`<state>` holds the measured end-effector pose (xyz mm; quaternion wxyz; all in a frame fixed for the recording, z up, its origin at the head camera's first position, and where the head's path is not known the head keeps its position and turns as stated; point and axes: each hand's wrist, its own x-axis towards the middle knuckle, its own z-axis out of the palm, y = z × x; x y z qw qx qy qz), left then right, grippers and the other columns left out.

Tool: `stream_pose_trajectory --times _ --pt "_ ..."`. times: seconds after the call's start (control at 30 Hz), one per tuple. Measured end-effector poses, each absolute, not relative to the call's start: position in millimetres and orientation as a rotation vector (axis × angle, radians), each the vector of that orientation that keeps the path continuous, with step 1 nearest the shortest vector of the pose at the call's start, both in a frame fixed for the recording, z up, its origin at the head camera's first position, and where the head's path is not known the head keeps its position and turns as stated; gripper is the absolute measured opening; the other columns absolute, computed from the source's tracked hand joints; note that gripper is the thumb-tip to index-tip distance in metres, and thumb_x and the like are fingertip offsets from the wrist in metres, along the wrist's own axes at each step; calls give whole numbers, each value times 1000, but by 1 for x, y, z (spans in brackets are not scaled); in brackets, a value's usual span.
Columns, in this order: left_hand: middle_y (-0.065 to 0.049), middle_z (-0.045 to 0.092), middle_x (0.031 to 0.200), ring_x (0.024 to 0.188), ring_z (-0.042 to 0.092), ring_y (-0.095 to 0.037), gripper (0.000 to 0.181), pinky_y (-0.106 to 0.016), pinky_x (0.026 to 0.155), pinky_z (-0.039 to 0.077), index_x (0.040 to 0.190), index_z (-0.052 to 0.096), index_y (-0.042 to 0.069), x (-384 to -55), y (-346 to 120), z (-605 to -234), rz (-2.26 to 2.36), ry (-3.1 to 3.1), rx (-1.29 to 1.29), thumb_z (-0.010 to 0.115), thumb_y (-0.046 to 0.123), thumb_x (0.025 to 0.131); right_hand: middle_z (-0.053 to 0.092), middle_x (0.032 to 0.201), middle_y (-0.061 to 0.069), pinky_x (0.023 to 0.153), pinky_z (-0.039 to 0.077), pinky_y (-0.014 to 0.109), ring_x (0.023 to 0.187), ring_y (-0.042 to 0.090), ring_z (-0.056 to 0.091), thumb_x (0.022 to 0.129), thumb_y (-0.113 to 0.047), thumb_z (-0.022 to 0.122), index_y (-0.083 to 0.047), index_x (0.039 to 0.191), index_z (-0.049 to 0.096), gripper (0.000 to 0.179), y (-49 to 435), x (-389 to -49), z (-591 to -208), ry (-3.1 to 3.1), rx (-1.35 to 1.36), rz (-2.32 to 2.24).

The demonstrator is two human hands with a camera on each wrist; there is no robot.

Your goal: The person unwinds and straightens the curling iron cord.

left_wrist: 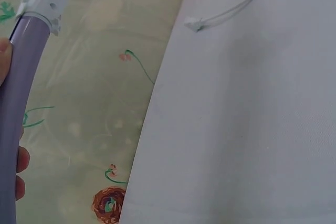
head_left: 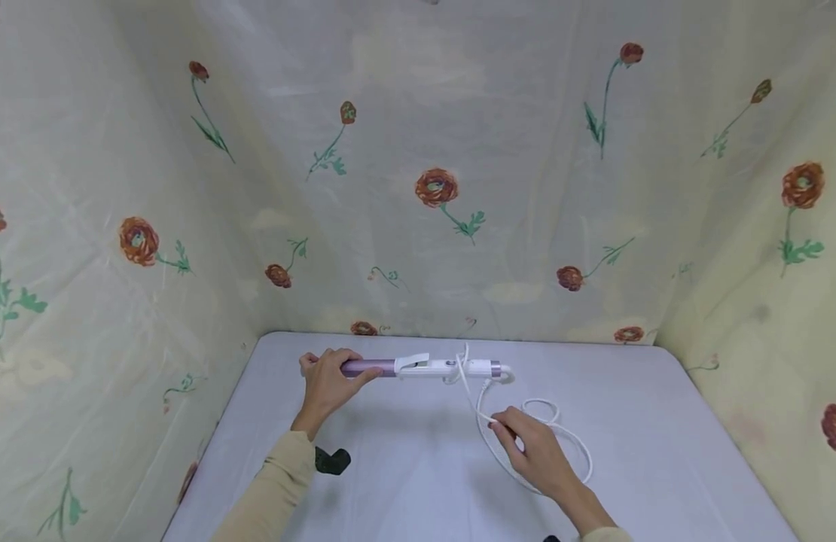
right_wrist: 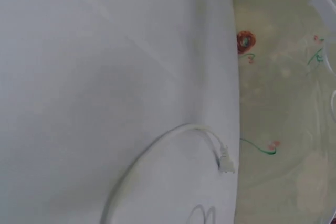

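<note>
My left hand point(head_left: 330, 384) grips the purple barrel of a curling iron point(head_left: 482, 368), which is held level above the far part of the table. In the left wrist view, the thumb and fingertips show on either side of the barrel point(left_wrist: 26, 72). A white power cord point(head_left: 582, 444) leaves the handle's right end, and a turn of it passes around the white handle. My right hand point(head_left: 536, 452) pinches a stretch of the cord in front of the handle. The plug point(right_wrist: 226, 162) lies on the table; the right hand is out of sight in its wrist view.
The white-covered table point(head_left: 404, 489) meets a flower-patterned sheet point(head_left: 513, 226) at its back and sides. Loose loops of cord point(head_left: 543, 403) lie to the right. A dark piece point(head_left: 333, 461) shows beside the left wrist.
</note>
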<state>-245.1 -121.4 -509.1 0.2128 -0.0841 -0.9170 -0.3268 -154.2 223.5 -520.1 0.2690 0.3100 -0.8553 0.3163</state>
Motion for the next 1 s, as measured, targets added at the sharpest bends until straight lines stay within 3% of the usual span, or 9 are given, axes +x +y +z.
stream_pose_trajectory --times 0.33,0.63,0.83,1.0 --pt "-1 68 81 77 54 -18 44 -50 90 17 88 70 16 -244 -120 -509 -865 -2543 -251 77 55 69 50 73 -10 55 34 8 64 -3 43 84 -2 65 -9 92 64 11 233 -176 -487 -2179 865 795" --pt "0 68 81 77 54 -17 45 -50 90 17 87 70 16 -243 -122 -506 -850 -2559 -256 77 56 68 54 69 -6 51 32 9 60 -2 39 78 5 70 -6 91 66 18 238 -192 -460 -2181 780 840" --pt "2 68 79 74 53 -15 44 -49 89 17 86 70 17 -243 -124 -509 -835 -2550 -313 78 56 67 53 62 -5 49 29 11 56 -1 37 84 -3 67 -3 87 68 4 241 -209 -448 -2125 692 812" --pt "4 68 80 74 52 -13 44 -49 89 16 85 70 18 -243 -124 -513 -843 -2548 -353 77 58 67 48 57 -8 48 27 15 52 -1 34 87 -7 66 -6 86 69 4 244 -223 -449 -2224 568 794"
